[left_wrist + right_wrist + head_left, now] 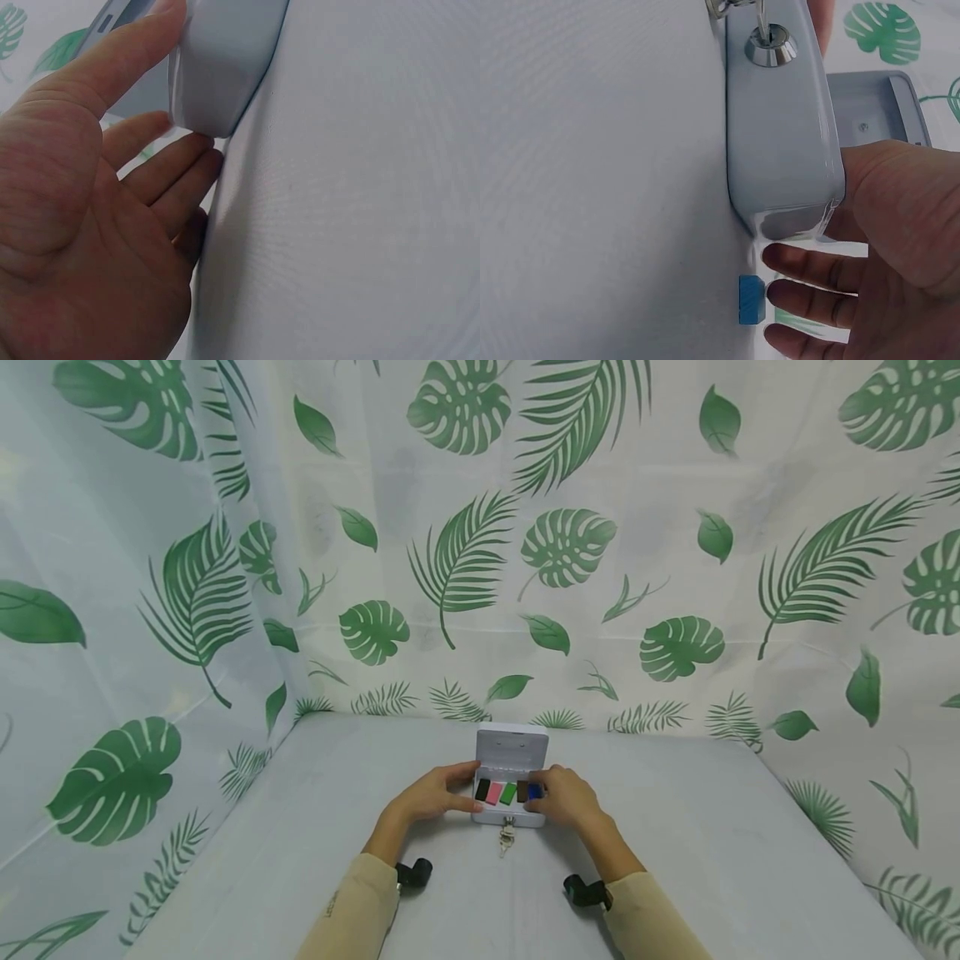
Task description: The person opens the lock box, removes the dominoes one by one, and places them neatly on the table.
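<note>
A small white cash box (491, 817) stands on the table with its lid (512, 748) raised. Inside lie a black block (482, 789), a pink block (494, 792), a green block (508, 793), a brown block (522, 791) and a dark blue block (535, 792). My left hand (429, 792) holds the box's left side, thumb over the rim near the front. The thumb and index finger of my right hand (572, 797) reach inside around the dark blue block; their contact is partly hidden. The right hand's other fingers stay outside the box.
Keys (507, 837) hang from the lock (772, 46) on the box's front. A light blue block (751, 300) lies beside the right hand's fingers. A white cloth covers the table (637, 777); a leaf-patterned curtain (585, 668) hangs behind it.
</note>
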Demonstrator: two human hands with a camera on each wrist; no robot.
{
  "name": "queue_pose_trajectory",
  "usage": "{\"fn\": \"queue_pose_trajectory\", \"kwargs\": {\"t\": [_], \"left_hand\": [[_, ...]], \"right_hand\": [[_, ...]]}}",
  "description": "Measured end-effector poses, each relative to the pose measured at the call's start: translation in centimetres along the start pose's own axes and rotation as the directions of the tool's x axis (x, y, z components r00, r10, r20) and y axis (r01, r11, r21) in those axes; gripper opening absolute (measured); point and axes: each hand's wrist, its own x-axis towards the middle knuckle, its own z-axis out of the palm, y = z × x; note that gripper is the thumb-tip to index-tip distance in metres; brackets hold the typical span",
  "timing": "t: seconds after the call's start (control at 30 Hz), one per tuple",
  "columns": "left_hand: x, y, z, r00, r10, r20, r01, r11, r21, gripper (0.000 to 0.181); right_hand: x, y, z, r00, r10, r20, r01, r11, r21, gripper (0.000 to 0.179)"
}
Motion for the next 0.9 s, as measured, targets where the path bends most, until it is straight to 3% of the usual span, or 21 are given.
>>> {"fn": "queue_pose_trajectory", "kwargs": {"t": [0.4,0.9], "left_hand": [[-0.13,0.05,0.04,1.000,0.006,0.003,-0.006,1.000,0.003,0.090],[-0.15,0.07,-0.01,1.000,0.010,0.001,-0.010,1.000,0.013,0.090]], "right_hand": [[0.03,-0.10,0.08,1.000,-0.020,0.006,0.020,1.000,0.014,0.045],[0.08,-0.10,0.13,0.999,-0.040,-0.005,0.040,0.997,-0.066,0.046]]}}
